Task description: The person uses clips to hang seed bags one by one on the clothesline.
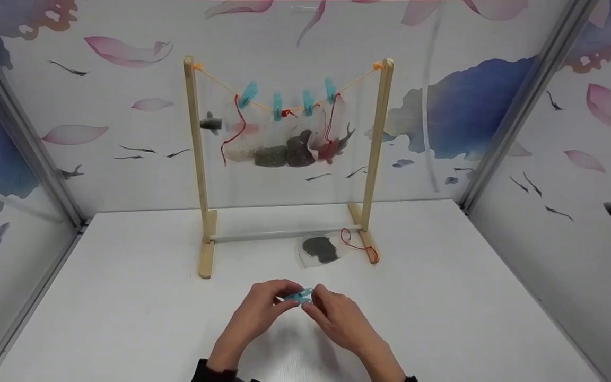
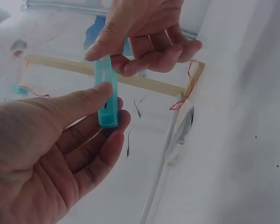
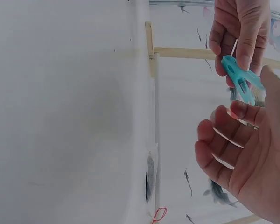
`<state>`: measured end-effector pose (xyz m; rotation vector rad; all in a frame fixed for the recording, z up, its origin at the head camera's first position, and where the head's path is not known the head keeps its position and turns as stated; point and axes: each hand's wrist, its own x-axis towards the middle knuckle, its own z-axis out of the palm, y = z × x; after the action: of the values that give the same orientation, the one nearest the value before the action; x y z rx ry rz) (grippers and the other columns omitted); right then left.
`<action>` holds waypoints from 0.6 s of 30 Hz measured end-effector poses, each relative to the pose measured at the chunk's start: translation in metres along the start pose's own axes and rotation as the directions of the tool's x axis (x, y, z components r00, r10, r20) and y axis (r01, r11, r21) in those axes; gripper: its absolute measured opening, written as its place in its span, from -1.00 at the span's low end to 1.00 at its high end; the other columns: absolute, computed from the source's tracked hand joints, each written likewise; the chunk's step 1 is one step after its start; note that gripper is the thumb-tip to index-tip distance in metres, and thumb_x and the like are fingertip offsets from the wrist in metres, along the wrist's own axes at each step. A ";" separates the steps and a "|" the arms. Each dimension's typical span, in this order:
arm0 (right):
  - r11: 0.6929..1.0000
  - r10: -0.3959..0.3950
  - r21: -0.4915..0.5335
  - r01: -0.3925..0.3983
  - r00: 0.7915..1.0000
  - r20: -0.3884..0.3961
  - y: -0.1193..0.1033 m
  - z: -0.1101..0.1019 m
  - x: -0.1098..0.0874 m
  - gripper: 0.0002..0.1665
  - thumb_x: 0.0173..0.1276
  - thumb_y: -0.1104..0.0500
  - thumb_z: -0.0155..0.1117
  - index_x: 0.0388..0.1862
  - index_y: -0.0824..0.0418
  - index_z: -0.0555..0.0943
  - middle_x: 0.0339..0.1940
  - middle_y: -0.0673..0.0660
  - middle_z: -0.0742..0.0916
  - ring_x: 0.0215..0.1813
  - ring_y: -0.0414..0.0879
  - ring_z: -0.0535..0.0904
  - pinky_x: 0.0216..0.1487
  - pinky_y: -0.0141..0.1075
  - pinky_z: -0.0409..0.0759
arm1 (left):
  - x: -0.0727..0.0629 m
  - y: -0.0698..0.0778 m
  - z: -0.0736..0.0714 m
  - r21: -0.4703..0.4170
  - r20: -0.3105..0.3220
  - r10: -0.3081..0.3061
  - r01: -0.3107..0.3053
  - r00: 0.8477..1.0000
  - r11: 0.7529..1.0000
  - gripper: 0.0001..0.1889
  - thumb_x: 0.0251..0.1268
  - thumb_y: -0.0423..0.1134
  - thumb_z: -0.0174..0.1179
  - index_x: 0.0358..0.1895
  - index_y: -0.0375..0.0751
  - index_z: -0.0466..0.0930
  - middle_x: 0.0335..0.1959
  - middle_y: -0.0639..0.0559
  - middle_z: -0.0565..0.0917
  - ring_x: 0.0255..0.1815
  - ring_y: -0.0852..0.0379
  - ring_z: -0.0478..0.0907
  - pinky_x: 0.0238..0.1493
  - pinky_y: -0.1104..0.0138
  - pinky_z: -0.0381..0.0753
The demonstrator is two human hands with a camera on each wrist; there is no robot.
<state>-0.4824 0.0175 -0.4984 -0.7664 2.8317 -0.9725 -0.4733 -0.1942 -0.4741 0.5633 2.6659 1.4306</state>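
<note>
Between my two hands is a light blue plastic clothespin (image 1: 299,295), held low over the white table. The left hand (image 1: 260,310) pinches it at one end; in the left wrist view its thumb lies flat along the clothespin (image 2: 108,112). My right hand (image 1: 340,318) holds the other end, with thumb and index finger on the two spread handle tips, as the right wrist view shows at the clothespin (image 3: 238,77). Beyond the hands, a clear pouch (image 1: 320,251) of dark grains lies on the table, its red cord (image 1: 358,246) looped to the right.
A wooden frame (image 1: 203,159) with a white crossbar (image 1: 284,233) stands behind the pouch. Across its top sags an orange line (image 1: 218,79), where several blue clothespins (image 1: 277,106) hold clear pouches (image 1: 271,155) with red cords. Printed panels (image 1: 141,175) enclose the table (image 1: 125,297).
</note>
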 end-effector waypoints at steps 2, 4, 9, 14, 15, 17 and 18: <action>1.000 -0.014 -0.017 0.013 0.999 -0.043 0.000 0.000 -0.001 -0.48 0.53 -0.34 -0.10 -0.11 0.07 0.43 -0.48 -0.14 0.46 -0.46 -0.32 0.33 -0.41 -0.47 0.32 | 0.000 0.000 0.000 -0.003 0.017 0.010 -0.010 1.000 1.000 -0.77 0.36 -0.22 0.27 0.04 -0.01 0.70 -0.07 0.13 0.76 -0.15 0.30 0.61 -0.12 0.48 0.59; 0.999 -0.030 -0.025 0.028 0.997 -0.076 0.000 0.000 -0.001 -0.50 0.54 -0.32 -0.09 -0.10 0.08 0.44 -0.48 -0.13 0.47 -0.46 -0.32 0.33 -0.41 -0.47 0.32 | 0.000 0.001 0.001 -0.008 0.029 0.024 -0.024 0.999 1.000 -0.76 0.36 -0.21 0.27 0.05 -0.01 0.71 -0.05 0.12 0.76 -0.15 0.30 0.61 -0.12 0.47 0.59; 0.995 -0.098 -0.043 0.095 0.992 -0.077 0.001 -0.002 -0.002 -0.57 0.58 -0.24 -0.08 -0.23 0.06 0.47 -0.51 -0.15 0.45 -0.47 -0.34 0.31 -0.41 -0.47 0.30 | -0.001 0.002 0.001 -0.008 0.061 0.054 -0.054 0.997 0.999 -0.77 0.36 -0.15 0.27 0.03 0.02 0.73 -0.03 0.13 0.77 -0.11 0.32 0.63 -0.13 0.46 0.60; 0.993 -0.106 -0.054 0.105 0.994 -0.031 0.004 0.000 -0.001 -0.51 0.57 -0.26 -0.09 -0.38 0.06 0.45 -0.58 -0.18 0.36 -0.52 -0.36 0.24 -0.46 -0.48 0.21 | -0.002 0.001 0.001 -0.001 0.092 0.058 -0.058 0.994 0.998 -0.77 0.35 -0.07 0.26 0.00 0.06 0.75 -0.08 0.20 0.77 -0.16 0.37 0.60 -0.14 0.47 0.58; 0.993 -0.111 -0.050 0.109 0.993 -0.038 0.005 0.001 -0.001 -0.50 0.57 -0.25 -0.08 -0.42 0.06 0.44 -0.60 -0.19 0.33 -0.54 -0.36 0.21 -0.47 -0.49 0.19 | -0.002 0.001 0.001 -0.007 0.095 0.063 -0.062 0.993 0.998 -0.77 0.35 -0.05 0.26 -0.01 0.06 0.75 -0.09 0.20 0.77 -0.18 0.38 0.60 -0.14 0.47 0.59; 0.990 -0.134 -0.044 0.131 0.988 -0.073 0.005 0.003 -0.002 -0.48 0.56 -0.21 -0.02 -0.53 0.08 0.42 -0.65 -0.21 0.28 -0.59 -0.38 0.15 -0.50 -0.51 0.13 | -0.002 0.001 0.001 -0.025 0.098 0.076 -0.074 0.992 0.997 -0.77 0.35 -0.03 0.25 -0.02 0.07 0.75 -0.11 0.21 0.78 -0.19 0.39 0.61 -0.13 0.47 0.59; 0.989 -0.148 -0.038 0.145 0.984 -0.098 0.005 0.003 -0.002 -0.46 0.55 -0.19 0.02 -0.58 0.09 0.40 -0.68 -0.22 0.26 -0.61 -0.40 0.12 -0.52 -0.52 0.10 | -0.002 0.001 0.001 -0.035 0.097 0.083 -0.080 0.992 0.996 -0.77 0.35 -0.02 0.25 -0.02 0.07 0.75 -0.12 0.21 0.78 -0.18 0.39 0.62 -0.13 0.46 0.60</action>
<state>-0.4822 0.0203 -0.5044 -0.9690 2.9161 -1.0166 -0.4706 -0.1934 -0.4741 0.7283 2.5683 1.4216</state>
